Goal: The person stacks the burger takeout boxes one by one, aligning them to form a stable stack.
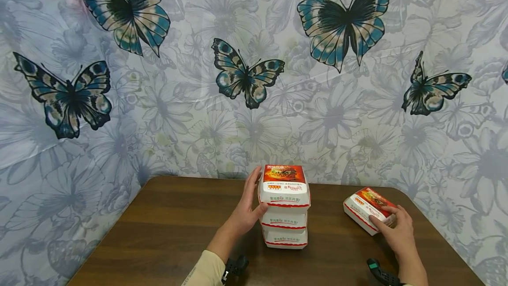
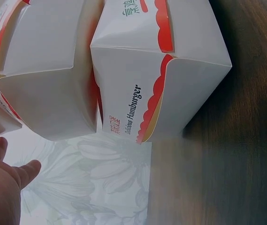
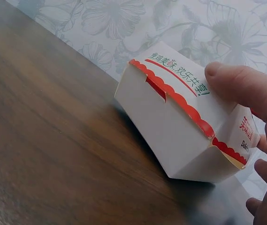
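Three white and red cardboard hamburger boxes (image 1: 286, 193) are stacked on the table, their lids printed with a burger picture. My left hand (image 1: 248, 206) is at the stack's left side, fingers extended and thumb near the top box's front corner. In the left wrist view that hand (image 2: 4, 183) shows only partly, beside the boxes (image 2: 128, 70); contact cannot be made out. Off to the right, a separate hamburger box (image 1: 363, 211) sits at an angle. My right hand (image 1: 398, 231) grips its right end, thumb (image 3: 232, 82) on the lid and fingers around the end.
A dark brown wooden table (image 1: 178, 224) carries the boxes, its back edge close to a wall covering (image 1: 182, 114) with butterflies and flowers. Black straps with devices are on the left wrist (image 1: 236, 267) and right wrist (image 1: 382, 273).
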Demonstrator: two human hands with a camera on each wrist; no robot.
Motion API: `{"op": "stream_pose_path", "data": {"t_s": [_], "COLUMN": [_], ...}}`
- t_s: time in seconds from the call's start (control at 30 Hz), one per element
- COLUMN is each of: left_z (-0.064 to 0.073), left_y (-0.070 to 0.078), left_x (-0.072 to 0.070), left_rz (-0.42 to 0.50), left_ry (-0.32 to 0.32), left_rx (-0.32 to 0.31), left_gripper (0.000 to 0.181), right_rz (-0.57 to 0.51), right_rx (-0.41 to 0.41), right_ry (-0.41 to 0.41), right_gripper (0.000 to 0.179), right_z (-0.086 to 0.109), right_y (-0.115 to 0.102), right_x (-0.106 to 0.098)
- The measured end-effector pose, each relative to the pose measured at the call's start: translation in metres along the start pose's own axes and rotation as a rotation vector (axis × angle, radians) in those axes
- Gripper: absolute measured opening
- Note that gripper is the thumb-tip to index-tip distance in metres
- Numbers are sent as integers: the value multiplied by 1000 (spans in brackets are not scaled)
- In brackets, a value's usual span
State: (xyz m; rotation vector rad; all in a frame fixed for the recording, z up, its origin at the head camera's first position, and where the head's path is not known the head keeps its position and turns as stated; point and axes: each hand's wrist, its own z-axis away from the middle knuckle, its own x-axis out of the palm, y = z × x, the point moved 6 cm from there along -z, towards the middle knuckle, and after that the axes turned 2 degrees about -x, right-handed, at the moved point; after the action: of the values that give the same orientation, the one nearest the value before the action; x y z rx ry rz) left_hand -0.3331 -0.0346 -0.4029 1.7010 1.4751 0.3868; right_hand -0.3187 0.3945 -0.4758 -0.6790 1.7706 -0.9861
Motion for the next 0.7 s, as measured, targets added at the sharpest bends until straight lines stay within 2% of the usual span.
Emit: {"op": "stream_pose_path", "data": {"t_s": [0.17, 0.4, 0.7], "left_z": [0, -1, 2], "left_y": [0, -2, -1], "left_x": [0, 0, 1], "left_rz": [3, 20, 15], "left_ry": [-6, -18, -26], "left_rx": [7, -18, -39], "left_gripper": [89, 87, 88], "right_rz": [-8, -4, -34], "right_rx": [25, 70, 76], "right_ry": [14, 35, 46], "right_gripper": [66, 68, 69], "right_z": [-1, -3, -1], "right_y": [1, 2, -4], "right_x": [0, 0, 4]}}
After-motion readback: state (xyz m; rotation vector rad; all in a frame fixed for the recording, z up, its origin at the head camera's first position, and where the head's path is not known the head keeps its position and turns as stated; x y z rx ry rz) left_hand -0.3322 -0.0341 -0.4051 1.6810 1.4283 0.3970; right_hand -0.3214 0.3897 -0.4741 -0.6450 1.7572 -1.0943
